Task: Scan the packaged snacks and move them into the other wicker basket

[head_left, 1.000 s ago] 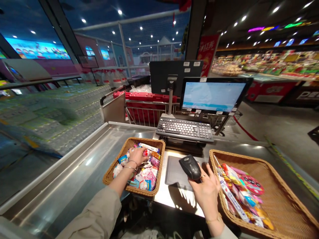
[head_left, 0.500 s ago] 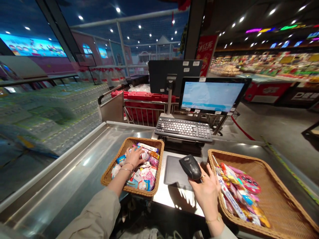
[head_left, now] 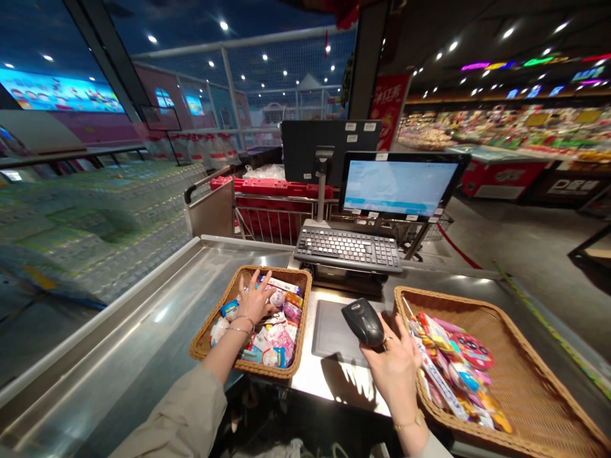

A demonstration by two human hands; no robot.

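Note:
My left hand (head_left: 255,299) is over the left wicker basket (head_left: 203,340), its fingers spread across the packaged sweets (head_left: 277,337) inside. Nothing shows gripped in it, though its fingertips partly hide the packets beneath. In my right hand (head_left: 396,359) is a black barcode scanner (head_left: 363,322), gripped with its head pointing up and left, above the grey pad (head_left: 331,334) in the counter. Close on the right of that hand stands a larger wicker basket (head_left: 539,381), with candy packets and lollipops (head_left: 453,369) heaped along its left side.
A black keyboard (head_left: 347,248) sits behind the pad, under a lit monitor (head_left: 398,184). Beside it a second monitor (head_left: 305,149) shows its back. A raised metal rim (head_left: 109,312) borders the counter on the left. Shopping carts (head_left: 267,219) stand beyond.
My left hand's fingers have spread wider and lifted slightly over the sweets. My right hand keeps the scanner in nearly the same place. The view has shifted a little.

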